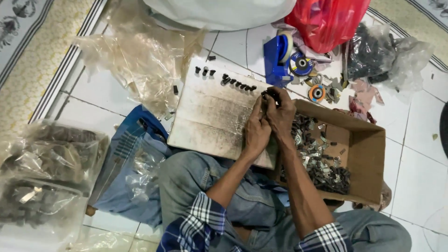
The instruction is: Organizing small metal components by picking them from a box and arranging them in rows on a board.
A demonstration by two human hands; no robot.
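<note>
We pinch a small dark part (270, 95) between the fingertips of both hands, left hand (256, 128) and right hand (281, 114) pressed together at the far right corner of the worn board (210, 116). The part's long axis is unclear. The cardboard box (364, 154) of metal pieces lies just right of the board.

A red plastic bag (326, 18) lies at the top of the frame, right of a white sack (219, 11). Just below, a blue tape dispenser (276, 56) stands beside two round abrasive discs (301, 64). Clear bags of dark parts (387, 53) occupy the upper right. Further clear bags (46, 172) are stacked at lower left, next to crumpled blue cloth (126, 158) on the white tiled floor (420, 140).
</note>
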